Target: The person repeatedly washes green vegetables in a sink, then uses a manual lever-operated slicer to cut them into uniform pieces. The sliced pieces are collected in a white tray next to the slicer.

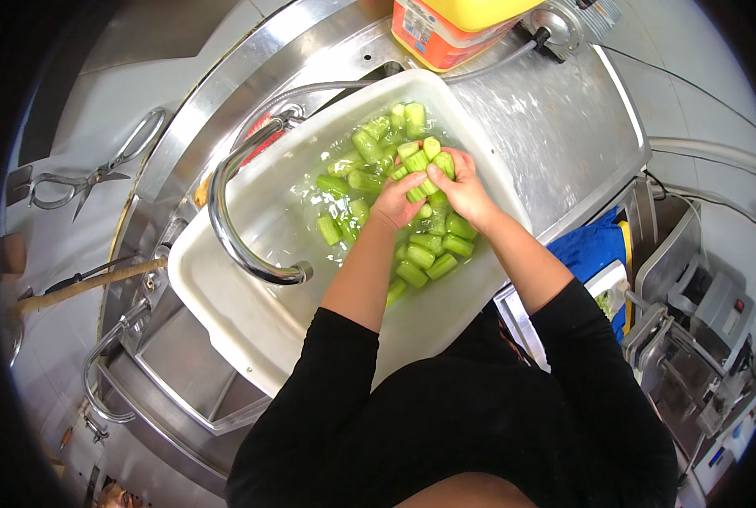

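Observation:
A white plastic tub [238, 311] with water in it lies before me. Cut lengths of a green vegetable [419, 255], perhaps peeled loofah or cucumber, float in its middle and right part. My left hand [400, 200] and my right hand [463, 187] together hold a bunch of several green pieces [419, 166] above the water, thumbs on top. The fingers beneath the bunch are partly hidden.
A curved chrome faucet [222, 209] reaches over the tub's left part. A grey hose runs behind the tub, near a yellow and orange container [451, 32]. A steel drainboard [549, 127] lies at right. Scissors [95, 174] hang at far left, above a second faucet [98, 362].

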{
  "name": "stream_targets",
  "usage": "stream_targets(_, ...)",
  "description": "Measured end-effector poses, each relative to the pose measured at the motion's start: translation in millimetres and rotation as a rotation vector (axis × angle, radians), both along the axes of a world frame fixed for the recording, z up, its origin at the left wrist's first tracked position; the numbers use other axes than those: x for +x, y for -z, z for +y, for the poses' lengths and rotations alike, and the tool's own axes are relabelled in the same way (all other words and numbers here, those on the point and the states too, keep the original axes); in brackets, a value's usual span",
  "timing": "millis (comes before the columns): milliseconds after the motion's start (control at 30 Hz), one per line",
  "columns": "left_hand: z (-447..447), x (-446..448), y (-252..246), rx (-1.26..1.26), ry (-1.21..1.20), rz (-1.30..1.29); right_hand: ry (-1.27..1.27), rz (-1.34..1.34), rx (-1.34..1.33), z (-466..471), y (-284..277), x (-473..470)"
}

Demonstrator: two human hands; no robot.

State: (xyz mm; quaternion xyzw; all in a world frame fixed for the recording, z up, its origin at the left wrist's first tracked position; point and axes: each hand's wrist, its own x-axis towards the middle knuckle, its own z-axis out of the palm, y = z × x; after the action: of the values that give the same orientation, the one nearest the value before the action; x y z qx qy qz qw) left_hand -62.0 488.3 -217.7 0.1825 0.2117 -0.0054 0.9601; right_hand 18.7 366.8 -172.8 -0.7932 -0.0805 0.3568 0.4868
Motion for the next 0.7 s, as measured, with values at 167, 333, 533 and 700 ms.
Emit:
stream_targets(167, -22.6, -15.8, 9.9, -0.154, -0.065, 0.050, -0.113, -0.175, -0.018, -21.6, -15.3, -15.6)
stream_targets(333, -42.2, -17.5, -15.4, -0.188, -0.092, -0.004, -0.029, -0.025, -0.004, -35.4, -31.1, -17.7)
stream_targets(533, -59.5, -18.0, -43.5, -0.226, -0.103, 0.104, 0.148, 0.045, 0.240, -45.8, -26.5, -36.1)
stream_targets(700, -77.9, -16.5, -51.0, -0.224, -0.219, 0.067, 0.549, -0.058, 0.374, -47.2, -41.9, -63.5)
